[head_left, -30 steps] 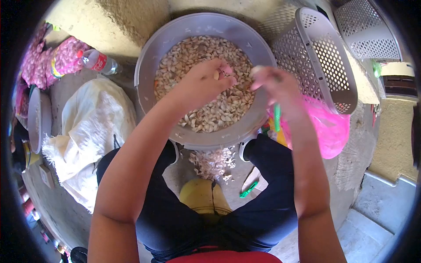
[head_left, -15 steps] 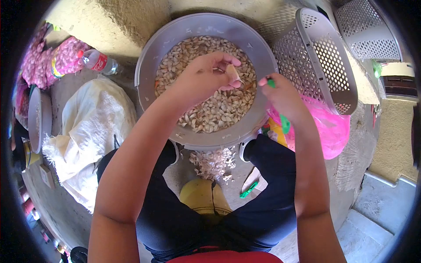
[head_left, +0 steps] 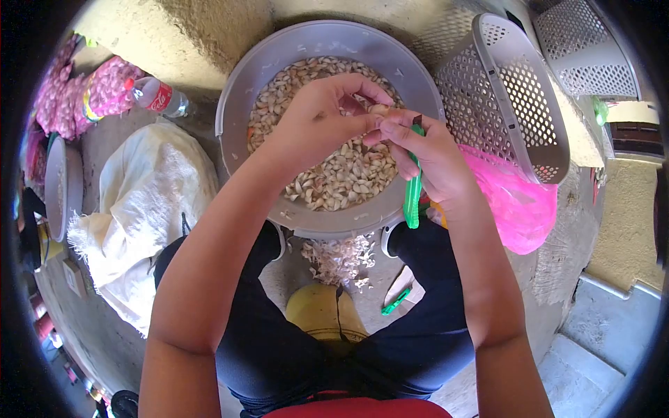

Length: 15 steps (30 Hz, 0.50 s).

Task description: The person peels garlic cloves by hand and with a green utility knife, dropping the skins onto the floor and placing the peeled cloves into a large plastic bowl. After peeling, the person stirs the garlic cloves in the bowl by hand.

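Note:
My left hand (head_left: 331, 115) is above the grey tub (head_left: 240, 76), its fingers pinching a garlic clove (head_left: 378, 109). Meeting it at the clove is my right hand (head_left: 428, 150), which grips a green box cutter (head_left: 412, 198). The cutter's short dark blade points up, and its handle hangs below the palm. My right fingertips touch the clove, whose lower part they hide. Below both hands, many garlic cloves (head_left: 348, 177) lie in the tub, seemingly in water.
Garlic peelings (head_left: 341, 258) and a second green cutter (head_left: 396, 302) lie on the floor by a yellow container (head_left: 324, 313). A perforated basket (head_left: 502, 90) and pink plastic bag (head_left: 516, 202) stand right; a white sack (head_left: 153, 188), Coca-Cola bottle (head_left: 159, 96) and garlic bags (head_left: 97, 90) are left.
My right hand has moved left and inward with the box cutter, from apart to touching the clove. The cutter now stands more upright. My left hand stays nearly in place.

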### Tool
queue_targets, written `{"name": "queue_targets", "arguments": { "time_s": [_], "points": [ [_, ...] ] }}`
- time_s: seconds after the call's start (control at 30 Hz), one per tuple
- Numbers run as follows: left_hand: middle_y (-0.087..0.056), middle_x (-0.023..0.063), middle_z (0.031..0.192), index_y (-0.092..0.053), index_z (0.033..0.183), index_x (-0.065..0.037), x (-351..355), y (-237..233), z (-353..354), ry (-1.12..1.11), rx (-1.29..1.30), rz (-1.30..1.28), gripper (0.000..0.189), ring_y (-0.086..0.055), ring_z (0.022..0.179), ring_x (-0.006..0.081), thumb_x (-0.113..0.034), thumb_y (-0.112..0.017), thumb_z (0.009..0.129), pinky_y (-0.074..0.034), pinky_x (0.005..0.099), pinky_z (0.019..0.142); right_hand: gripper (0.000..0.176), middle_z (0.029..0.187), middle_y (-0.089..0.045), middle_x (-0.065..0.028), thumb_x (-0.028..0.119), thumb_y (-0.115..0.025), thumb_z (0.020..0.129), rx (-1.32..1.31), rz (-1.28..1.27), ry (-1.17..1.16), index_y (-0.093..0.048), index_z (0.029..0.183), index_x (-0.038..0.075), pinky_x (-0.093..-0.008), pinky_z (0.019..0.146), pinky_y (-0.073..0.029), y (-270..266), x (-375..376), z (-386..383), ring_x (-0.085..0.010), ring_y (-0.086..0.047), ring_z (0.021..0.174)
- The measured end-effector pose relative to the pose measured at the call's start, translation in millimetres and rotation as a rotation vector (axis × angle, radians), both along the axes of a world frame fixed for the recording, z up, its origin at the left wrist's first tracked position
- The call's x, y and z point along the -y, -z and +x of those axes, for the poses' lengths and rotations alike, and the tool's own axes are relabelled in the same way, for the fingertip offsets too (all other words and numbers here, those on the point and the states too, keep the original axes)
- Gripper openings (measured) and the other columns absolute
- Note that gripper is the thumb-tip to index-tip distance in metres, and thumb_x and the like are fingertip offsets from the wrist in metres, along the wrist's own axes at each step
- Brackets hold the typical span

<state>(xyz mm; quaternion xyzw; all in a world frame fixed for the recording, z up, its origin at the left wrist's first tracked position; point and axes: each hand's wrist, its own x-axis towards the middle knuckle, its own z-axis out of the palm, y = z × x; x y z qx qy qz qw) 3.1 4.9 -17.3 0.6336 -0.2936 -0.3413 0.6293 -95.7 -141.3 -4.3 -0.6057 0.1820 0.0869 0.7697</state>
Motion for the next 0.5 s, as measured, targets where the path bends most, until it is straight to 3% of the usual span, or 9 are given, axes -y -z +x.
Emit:
{"name": "queue_targets", "arguments": {
  "time_s": [0.2, 0.4, 0.5],
  "points": [
    [-0.059, 0.0033, 0.086, -0.057, 0.096, -0.001, 1.1, -1.3, -1.7, -0.037, 0.176, -0.066, 0.021, -0.056, 0.076, 0.0076, -0.005, -0.061, 0.076, -0.045, 0.0205, 0.069, 0.024, 0.082, -0.062, -0.0134, 0.017, -0.057, 0.081, 0.0, 0.077, 0.018, -0.055, 0.094, -0.002, -0.0162, 0.037, -0.029, 1.1, 2.2, 0.3, -0.0031, -0.036, 0.04],
    [-0.059, 0.0038, 0.089, -0.058, 0.094, 0.0, 0.2, -2.0, 0.4, -0.048, 0.125, -0.053, 0.02, -0.055, 0.083, 0.0093, -0.006, -0.063, 0.075, -0.045, 0.0237, 0.07, 0.022, 0.086, -0.062, -0.0132, 0.017, -0.057, 0.081, -0.035, 0.348, 0.02, -0.055, 0.096, 0.001, -0.0156, 0.037, -0.03, 0.9, 8.1, -0.5, -0.0024, -0.036, 0.04],
    [-0.058, 0.0035, 0.09, -0.059, 0.092, -0.001, -0.3, 0.3, 3.4, -0.065, 0.266, -0.072, 0.02, -0.055, 0.085, 0.0102, -0.008, -0.064, 0.074, -0.045, 0.0242, 0.071, 0.024, 0.088, -0.061, -0.0129, 0.017, -0.058, 0.08, -0.036, 0.378, 0.022, -0.054, 0.099, 0.004, -0.0157, 0.037, -0.031, 5.0, 9.4, -0.7, -0.0025, -0.036, 0.04]
  ]
}}
